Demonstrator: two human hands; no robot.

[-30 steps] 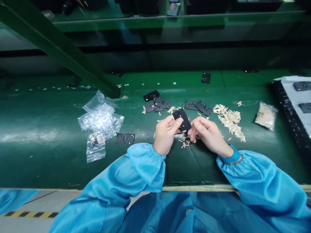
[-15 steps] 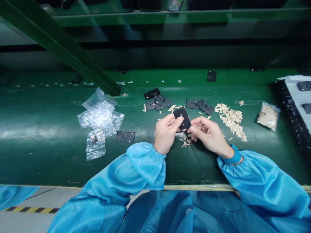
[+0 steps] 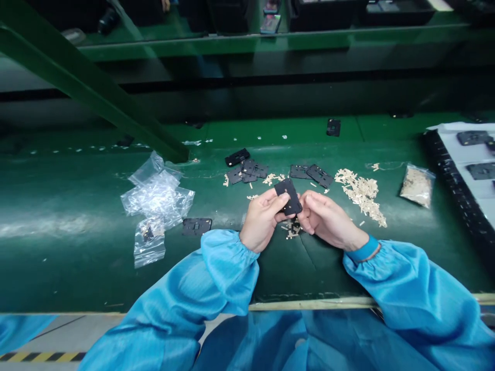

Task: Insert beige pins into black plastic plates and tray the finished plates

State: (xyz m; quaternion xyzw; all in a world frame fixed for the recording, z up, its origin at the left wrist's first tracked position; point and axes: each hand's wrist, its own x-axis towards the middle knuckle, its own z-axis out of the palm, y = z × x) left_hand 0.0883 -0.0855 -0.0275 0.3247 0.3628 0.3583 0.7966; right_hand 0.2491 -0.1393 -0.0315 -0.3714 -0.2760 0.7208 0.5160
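Note:
My left hand (image 3: pixel 263 216) grips a flat black plastic plate (image 3: pixel 289 198) with small holes, thumb on top and fingers beneath. At the plate's right edge, my right hand (image 3: pixel 327 217) has its fingers curled together; whether a small piece is pinched there is hidden. Below the plate lies a small heap of beige and dark bits (image 3: pixel 293 229), partly covered by the fingers. Beyond my hands rest several similar black plates (image 3: pixel 253 168) in a loose stack, and two more black plates (image 3: pixel 319 176) overlap. To the right spreads a pile of small beige strips (image 3: pixel 361 193).
Clear plastic zip bags (image 3: pixel 158 190) are heaped at the left, near a single black plate (image 3: pixel 197 226). A filled bag (image 3: pixel 417 186) lies right of the strips. A black-edged tray (image 3: pixel 441 149) stands far right. A slanting green post (image 3: pixel 127 118) meets the bench at back left.
The camera view has shifted slightly. My right hand has turned and its fingers have drawn closer together beside the plate, which stays in my left hand.

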